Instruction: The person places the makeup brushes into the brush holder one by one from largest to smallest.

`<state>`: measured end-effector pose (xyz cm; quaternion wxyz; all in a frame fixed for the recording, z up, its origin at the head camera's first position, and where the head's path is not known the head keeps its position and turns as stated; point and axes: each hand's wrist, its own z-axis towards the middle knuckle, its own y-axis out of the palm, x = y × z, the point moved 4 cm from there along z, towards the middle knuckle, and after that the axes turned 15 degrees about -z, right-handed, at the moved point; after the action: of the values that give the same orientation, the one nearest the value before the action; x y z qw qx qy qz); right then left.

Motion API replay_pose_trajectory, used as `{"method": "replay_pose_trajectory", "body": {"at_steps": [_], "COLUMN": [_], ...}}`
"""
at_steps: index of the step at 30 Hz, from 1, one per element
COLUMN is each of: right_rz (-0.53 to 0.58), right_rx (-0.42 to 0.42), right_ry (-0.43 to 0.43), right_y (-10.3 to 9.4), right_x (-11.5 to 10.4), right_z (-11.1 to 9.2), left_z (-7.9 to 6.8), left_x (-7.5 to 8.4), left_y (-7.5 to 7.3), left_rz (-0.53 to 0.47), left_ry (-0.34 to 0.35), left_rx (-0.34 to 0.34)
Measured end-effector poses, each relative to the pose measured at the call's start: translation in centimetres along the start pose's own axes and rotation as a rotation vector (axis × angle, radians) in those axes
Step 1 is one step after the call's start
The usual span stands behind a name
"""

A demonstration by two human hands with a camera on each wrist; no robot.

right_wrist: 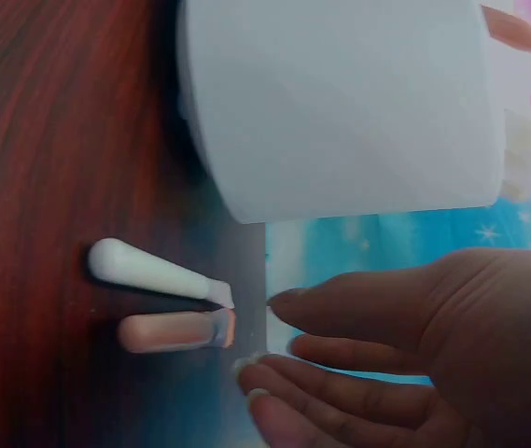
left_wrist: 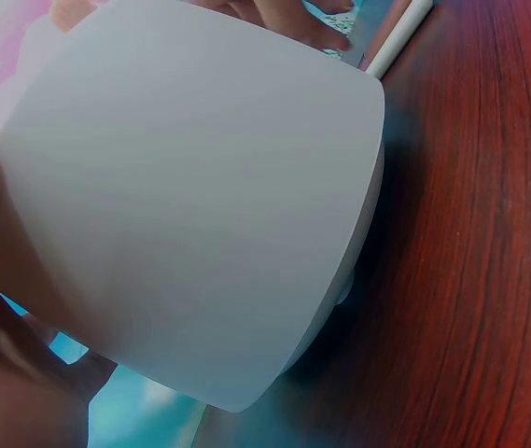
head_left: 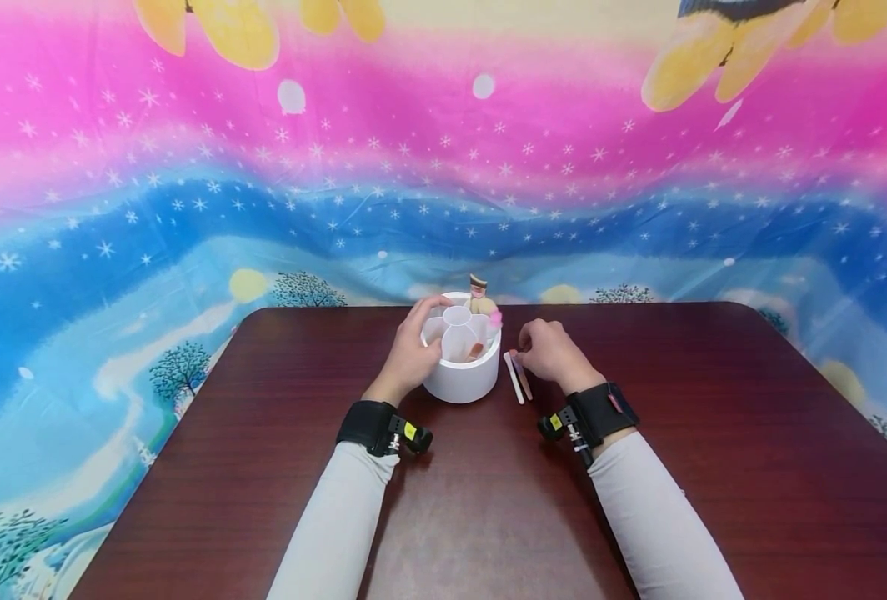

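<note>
Gripping a round white holder [head_left: 461, 386] at its left side, the left hand [head_left: 409, 350] curls its fingers over the far-left rim, with the thumb at the near rim. The right hand [head_left: 556, 357] hangs just right of the holder, thumb and loosely bent fingers apart, nothing held between them. Close to its fingertips, on the near side, a white stick [head_left: 514, 379] and a tan stick [right_wrist: 172, 333] lie side by side on the dark wooden table [head_left: 188, 450], the tan one on the right. At the holder's far right rise a capped figure [head_left: 478, 288] and a pink ball [head_left: 496, 318]. The holder stands between the left hand and the sticks; in the left wrist view its wall fills most of the scene. Only the head view shows its compartments; only the right wrist view shows space between the right fingertips and the sticks. Beyond the table hangs a snowflake-patterned cloth [head_left: 413, 167].
</note>
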<state>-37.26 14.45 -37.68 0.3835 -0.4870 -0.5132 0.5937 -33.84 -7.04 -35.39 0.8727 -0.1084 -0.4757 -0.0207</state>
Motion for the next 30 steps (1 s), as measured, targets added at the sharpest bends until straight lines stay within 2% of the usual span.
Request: {"method": "replay_pose_trajectory", "body": {"at_steps": [5,15,30], "right_rz": [-0.003,-0.006,-0.036], "right_rx": [-0.034,-0.038,-0.090], "right_ry": [0.015,0.020,0.060], "right_y": [0.7,1.4,1.5], "right_x": [0.2,0.6,1.2], "right_z": [0.1,0.3,0.3], "left_z": [0.1,0.0,0.0], "left_x": [-0.2,0.1,0.0], "left_y": [0.1,0.1,0.0], "left_rz": [0.001,0.004,-0.006], "left_ry": [0.004,0.009,0.016], "left_rx": [-0.003,-0.008,-0.012]}}
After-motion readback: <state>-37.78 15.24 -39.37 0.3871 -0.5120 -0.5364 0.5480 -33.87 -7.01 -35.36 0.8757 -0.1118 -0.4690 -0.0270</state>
